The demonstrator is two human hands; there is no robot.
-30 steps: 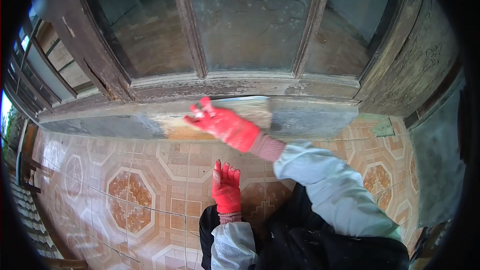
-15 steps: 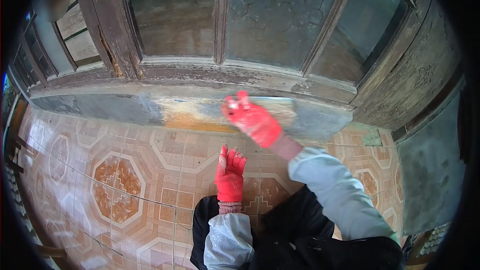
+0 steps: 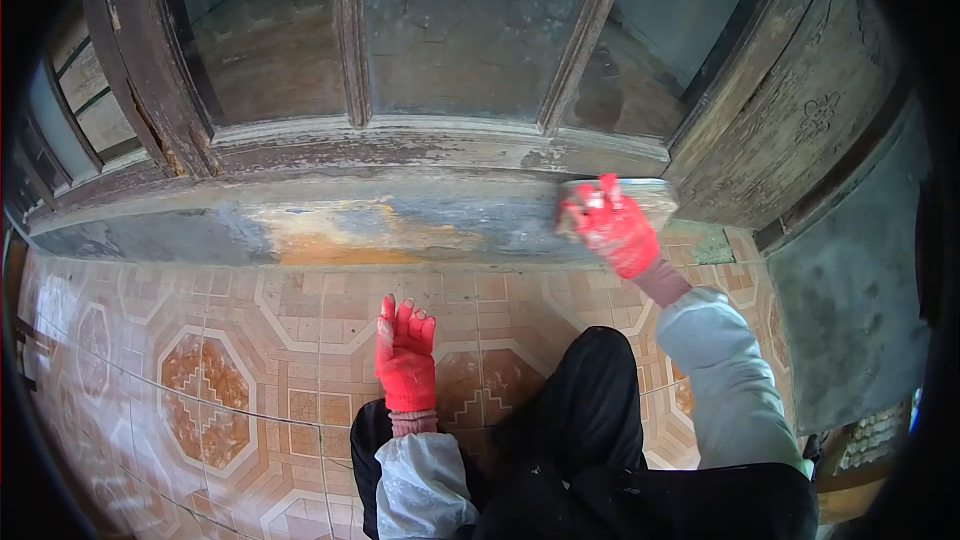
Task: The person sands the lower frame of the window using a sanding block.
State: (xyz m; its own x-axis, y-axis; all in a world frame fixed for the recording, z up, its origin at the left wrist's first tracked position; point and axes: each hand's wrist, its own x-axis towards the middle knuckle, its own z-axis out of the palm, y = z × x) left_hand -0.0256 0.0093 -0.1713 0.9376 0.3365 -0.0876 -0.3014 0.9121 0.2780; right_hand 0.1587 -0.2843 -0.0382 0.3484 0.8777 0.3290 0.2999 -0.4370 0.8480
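Note:
My right hand [image 3: 620, 230], in a red glove smeared white, is closed around a plastering trowel [image 3: 655, 198]. The handle is hidden under the fingers. The trowel's broad flat blade lies against the right end of the low wall [image 3: 505, 222] below the windows, and motion blurs it a little. That wall is grey, with whitish and orange-yellow patches toward its middle. My left hand [image 3: 406, 360], gloved in red, hangs palm up above the floor in front of my knee. Its fingers are loosely spread and nothing lies in them.
Above the wall runs a weathered wooden window frame [image 3: 440, 147] with glass panes [image 3: 455, 35]. A carved wooden panel [image 3: 775, 125] and a grey slab [image 3: 850, 290] stand at the right. Patterned tiles [image 3: 265, 315] cover the floor around my bent knees [image 3: 590, 390].
My right hand has swept the trowel rightward along the low wall to its right end. The view has shifted right. My left hand keeps much the same pose.

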